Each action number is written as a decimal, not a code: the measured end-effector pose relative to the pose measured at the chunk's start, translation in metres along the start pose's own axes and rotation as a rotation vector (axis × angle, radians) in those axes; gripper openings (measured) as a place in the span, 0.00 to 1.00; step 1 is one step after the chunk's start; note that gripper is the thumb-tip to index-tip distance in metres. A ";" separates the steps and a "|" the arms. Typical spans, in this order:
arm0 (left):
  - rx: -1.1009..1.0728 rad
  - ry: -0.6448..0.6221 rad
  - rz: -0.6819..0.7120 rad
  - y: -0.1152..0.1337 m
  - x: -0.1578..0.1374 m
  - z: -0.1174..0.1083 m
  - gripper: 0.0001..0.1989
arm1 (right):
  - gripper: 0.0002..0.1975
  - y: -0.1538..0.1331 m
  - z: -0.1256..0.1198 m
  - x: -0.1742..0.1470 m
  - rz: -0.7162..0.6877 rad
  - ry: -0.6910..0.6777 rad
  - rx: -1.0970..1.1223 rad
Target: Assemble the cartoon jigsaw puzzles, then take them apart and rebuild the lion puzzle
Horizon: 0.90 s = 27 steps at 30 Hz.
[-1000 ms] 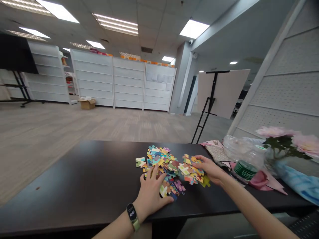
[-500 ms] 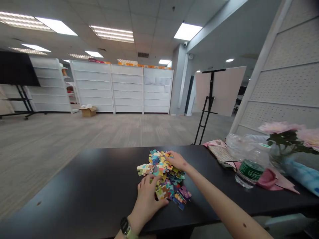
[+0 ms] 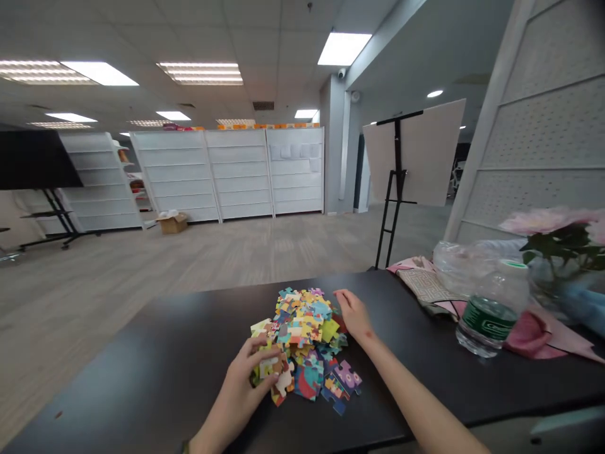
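A heap of colourful jigsaw puzzle pieces (image 3: 302, 328) lies on the black table (image 3: 142, 353), many overlapping. My left hand (image 3: 246, 375) is at the heap's near left edge, thumb and fingers apart and curved around some pieces, touching them. Whether any piece is gripped there is hard to see. Along the heap's right side rests my right hand (image 3: 354, 315), fingers stretched out and close together, pointing away from me. No piece shows in it. A purple puzzle piece (image 3: 347, 376) sits at the near right edge of the heap.
To the right stand a water bottle (image 3: 489, 315) with a green label and a vase of pink flowers (image 3: 543, 222). Pink cloth (image 3: 524, 331) and clear plastic (image 3: 456, 265) lie around them. Beyond the table is an easel with a board (image 3: 425, 154).
My right hand has moved from the top of the heap to its right side. My left hand has shifted left, and the pieces lie more bunched and spread leftward. The head view has tilted slightly.
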<state>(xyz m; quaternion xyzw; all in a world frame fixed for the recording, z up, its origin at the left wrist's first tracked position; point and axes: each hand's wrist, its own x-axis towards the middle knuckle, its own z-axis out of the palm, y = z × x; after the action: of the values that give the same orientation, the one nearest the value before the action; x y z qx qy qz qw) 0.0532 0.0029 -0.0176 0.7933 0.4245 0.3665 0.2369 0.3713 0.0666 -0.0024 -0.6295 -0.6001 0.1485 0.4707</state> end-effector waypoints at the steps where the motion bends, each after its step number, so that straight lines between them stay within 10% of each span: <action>1: -0.008 0.025 -0.011 -0.002 0.001 -0.003 0.14 | 0.20 0.002 0.002 0.000 -0.005 0.010 0.003; 9: -0.051 0.111 0.046 0.033 0.060 -0.009 0.16 | 0.18 0.000 0.009 -0.003 -0.078 -0.021 0.003; 16: 0.137 -0.145 0.144 0.044 0.119 0.030 0.16 | 0.17 -0.002 0.005 -0.010 -0.132 -0.082 -0.002; 27: 0.520 -0.318 -0.150 0.036 -0.001 0.016 0.69 | 0.26 -0.032 -0.003 -0.036 -0.286 -0.147 -0.160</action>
<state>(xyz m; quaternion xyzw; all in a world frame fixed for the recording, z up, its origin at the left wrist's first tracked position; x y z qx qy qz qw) 0.0836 -0.0180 -0.0036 0.8411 0.5190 0.0985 0.1159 0.3453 0.0281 0.0102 -0.5605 -0.7262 0.0776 0.3905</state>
